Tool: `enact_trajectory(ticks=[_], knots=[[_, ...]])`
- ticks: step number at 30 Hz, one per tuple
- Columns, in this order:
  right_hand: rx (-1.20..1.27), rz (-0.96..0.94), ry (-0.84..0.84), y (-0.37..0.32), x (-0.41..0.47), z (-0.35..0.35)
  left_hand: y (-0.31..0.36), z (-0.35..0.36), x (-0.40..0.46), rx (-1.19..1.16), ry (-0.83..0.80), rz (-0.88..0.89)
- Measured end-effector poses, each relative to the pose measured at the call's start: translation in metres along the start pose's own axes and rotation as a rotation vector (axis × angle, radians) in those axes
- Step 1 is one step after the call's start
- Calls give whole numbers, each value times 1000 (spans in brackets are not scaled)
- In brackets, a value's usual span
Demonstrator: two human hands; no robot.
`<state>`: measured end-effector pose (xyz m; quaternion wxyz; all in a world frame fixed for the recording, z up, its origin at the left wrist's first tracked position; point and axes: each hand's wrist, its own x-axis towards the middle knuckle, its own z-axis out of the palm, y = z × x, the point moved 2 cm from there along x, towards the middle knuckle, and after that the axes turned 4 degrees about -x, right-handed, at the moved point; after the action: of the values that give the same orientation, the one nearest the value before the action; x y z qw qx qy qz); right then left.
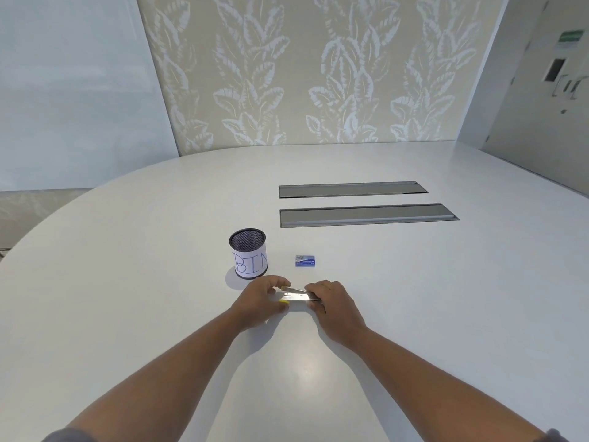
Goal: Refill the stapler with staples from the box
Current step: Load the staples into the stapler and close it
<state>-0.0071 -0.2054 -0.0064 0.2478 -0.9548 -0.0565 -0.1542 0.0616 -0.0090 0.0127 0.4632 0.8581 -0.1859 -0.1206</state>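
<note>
A small stapler [298,295] with shiny metal parts and a yellow end lies low over the white table [414,298], held between both hands. My left hand [259,306] grips its left, yellow end. My right hand [334,309] holds its right end. The fingers hide much of the stapler, so I cannot tell whether it is open. A small blue staple box [305,260] lies closed on the table just beyond the hands, apart from them.
A black mesh cup [248,258] with a paper label reading "BIN" stands left of the staple box, close behind my left hand. Two long grey cable hatches [366,215] are set into the table farther back. A patterned wall stands behind the table.
</note>
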Motion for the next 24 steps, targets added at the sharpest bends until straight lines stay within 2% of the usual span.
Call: enact_trajectory(ticks=[12,24], knots=[[93,58,-36,0,2,-6,-14,1,3,-62,-62,-31],[128,31,-83,0,2,-14,-14,-1,4,-69,-97,-45]])
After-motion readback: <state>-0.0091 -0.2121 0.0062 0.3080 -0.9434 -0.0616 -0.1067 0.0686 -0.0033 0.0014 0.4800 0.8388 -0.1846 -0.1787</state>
